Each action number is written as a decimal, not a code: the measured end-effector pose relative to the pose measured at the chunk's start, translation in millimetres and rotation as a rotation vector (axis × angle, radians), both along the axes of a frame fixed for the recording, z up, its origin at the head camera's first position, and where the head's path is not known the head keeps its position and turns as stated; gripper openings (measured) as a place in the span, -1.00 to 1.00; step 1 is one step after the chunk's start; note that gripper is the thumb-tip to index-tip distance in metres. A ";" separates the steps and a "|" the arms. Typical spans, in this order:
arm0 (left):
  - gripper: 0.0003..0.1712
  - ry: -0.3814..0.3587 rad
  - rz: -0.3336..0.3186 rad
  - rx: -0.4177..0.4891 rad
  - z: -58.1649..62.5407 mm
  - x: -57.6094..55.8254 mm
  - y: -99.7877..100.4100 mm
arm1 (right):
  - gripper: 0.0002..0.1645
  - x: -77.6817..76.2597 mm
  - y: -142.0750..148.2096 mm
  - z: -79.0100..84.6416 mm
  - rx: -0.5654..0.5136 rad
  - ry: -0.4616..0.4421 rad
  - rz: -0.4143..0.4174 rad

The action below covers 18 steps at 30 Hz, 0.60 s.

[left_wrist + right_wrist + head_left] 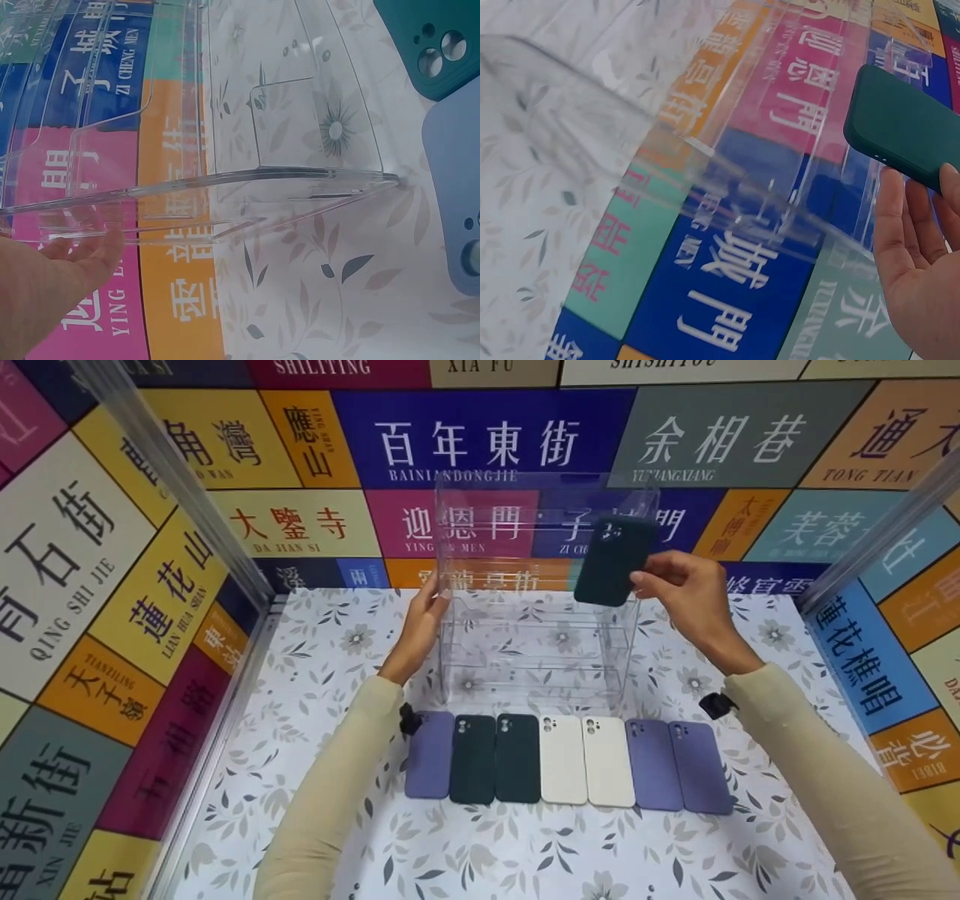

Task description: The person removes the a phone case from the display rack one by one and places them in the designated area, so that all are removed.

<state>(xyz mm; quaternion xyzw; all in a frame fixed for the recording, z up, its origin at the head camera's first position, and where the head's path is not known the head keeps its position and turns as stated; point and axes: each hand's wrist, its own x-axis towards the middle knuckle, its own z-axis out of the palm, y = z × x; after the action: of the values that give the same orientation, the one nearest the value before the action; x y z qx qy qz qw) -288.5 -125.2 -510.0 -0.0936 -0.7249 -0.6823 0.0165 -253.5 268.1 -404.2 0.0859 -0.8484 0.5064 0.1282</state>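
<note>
In the head view my right hand [686, 585] pinches a dark green phone case [613, 561] by its lower right edge, thumb in front. The case is upright and slightly tilted, its camera cutouts at the top, overlapping the right side of a clear tiered display stand [525, 664]. From the right wrist view, fingers [892, 217] lie beneath the green case [907, 127]. My left hand [421, 622] touches the stand's left side. The left wrist view has its fingers [97, 247] along the outside of the transparent wall.
Before the stand lies a row of phone cases: a purple case [429, 754] at left, two dark green [472, 757], two cream [564, 757], two purple [701, 765]. A floral cloth [330, 795] covers the table. Colourful sign-printed walls [487, 427] enclose the back and sides.
</note>
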 end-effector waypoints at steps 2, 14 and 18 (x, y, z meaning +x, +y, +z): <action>-0.27 -0.001 0.002 -0.004 0.2 -0.2 0.3 | -0.65 4.2 8.7 -2.9 0.011 -0.012 -0.018; -0.26 0.015 -0.009 -0.007 0.6 2.0 -1.7 | -0.63 23.3 49.6 -28.5 0.054 -0.013 -0.038; -0.25 0.018 -0.004 -0.004 0.5 2.1 -0.9 | -0.63 30.7 59.7 -37.1 0.056 -0.034 -0.053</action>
<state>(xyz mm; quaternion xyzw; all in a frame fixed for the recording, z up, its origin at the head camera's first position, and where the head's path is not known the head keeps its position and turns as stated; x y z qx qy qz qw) -286.4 -126.1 -509.5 -0.1010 -0.7259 -0.6800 0.0213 -222.8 327.8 -441.3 0.0582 -0.8663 0.4803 0.1247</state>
